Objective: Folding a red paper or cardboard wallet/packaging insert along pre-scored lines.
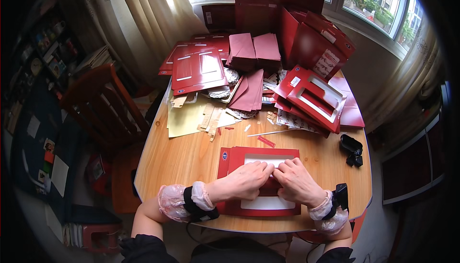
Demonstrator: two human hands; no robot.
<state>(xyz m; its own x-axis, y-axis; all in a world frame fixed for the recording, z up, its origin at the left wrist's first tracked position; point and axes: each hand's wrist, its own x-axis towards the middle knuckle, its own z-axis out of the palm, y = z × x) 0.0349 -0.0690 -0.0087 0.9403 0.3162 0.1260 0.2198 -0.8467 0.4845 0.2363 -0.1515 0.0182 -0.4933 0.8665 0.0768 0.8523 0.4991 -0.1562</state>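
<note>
A red cardboard sheet with cut-out windows lies flat on the wooden table before me, white showing through its openings. My left hand and my right hand meet over its middle, fingers curled and fingertips nearly touching at the lower edge of the upper window. The fingers hide what they pinch, so I cannot tell whether a part of the card is gripped. Both forearms wear translucent sleeve covers and black straps. Beyond the sheet, a small red strip and a thin white stick lie on the wood.
Red printed cards are piled at the back left, near stacked pink envelopes. Folded red window boxes lean at the right, below a large red box. A black object sits near the right edge. A wooden chair stands left.
</note>
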